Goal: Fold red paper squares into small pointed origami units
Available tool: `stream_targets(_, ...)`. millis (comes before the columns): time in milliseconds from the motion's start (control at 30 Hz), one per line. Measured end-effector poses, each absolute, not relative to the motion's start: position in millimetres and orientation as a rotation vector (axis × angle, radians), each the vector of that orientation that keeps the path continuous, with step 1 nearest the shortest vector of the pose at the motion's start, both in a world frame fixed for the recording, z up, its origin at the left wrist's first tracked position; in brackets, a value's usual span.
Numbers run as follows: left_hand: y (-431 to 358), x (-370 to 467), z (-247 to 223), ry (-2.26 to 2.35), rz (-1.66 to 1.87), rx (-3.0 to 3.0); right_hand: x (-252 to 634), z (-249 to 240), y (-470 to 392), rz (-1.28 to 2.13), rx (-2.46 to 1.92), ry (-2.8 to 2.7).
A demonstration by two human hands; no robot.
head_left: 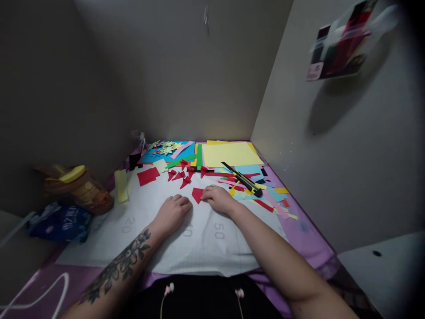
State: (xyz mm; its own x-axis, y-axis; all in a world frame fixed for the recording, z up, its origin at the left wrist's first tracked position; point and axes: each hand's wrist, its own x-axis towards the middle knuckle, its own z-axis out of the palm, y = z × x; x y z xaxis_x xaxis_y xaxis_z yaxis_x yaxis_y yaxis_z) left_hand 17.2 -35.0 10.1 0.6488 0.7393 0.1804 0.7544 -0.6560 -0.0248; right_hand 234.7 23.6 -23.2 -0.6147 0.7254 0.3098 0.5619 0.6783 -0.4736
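A: Which step is shown?
B: Probably the shaping of one red paper piece, which lies flat on the white sheet, center of frame. The right hand has its fingertips at the piece's right edge; pinched or merely pressing, one cannot tell.
A: And the left hand?
B: Curled on the sheet, lower left of the piece and apart from it; its grip is hidden. Small folded red shapes lie just above.
A: The next move's demand?
B: Presumably both hands' fingertips on the piece, for an accurate crease.
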Motion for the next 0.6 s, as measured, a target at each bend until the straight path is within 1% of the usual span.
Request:
stream_targets(267, -5.6, 16.2, 7.3, -1.145, -0.219, -2.758, 237.1, -19.8, 23.0, 0.447, -0.973, -2.428)
stream_targets(400, -3.1, 13.9, -1.6, -1.192, -0.35, -2.755, 237.2, -18.4, 24.3, 0.436, -0.946, -2.448)
stream_targets(600, 7.0, 16.8, -13.0, -1.18, -0.647, -2.851, 236.7, -16.1, 25.1, 0.434, -0.922, -2.465)
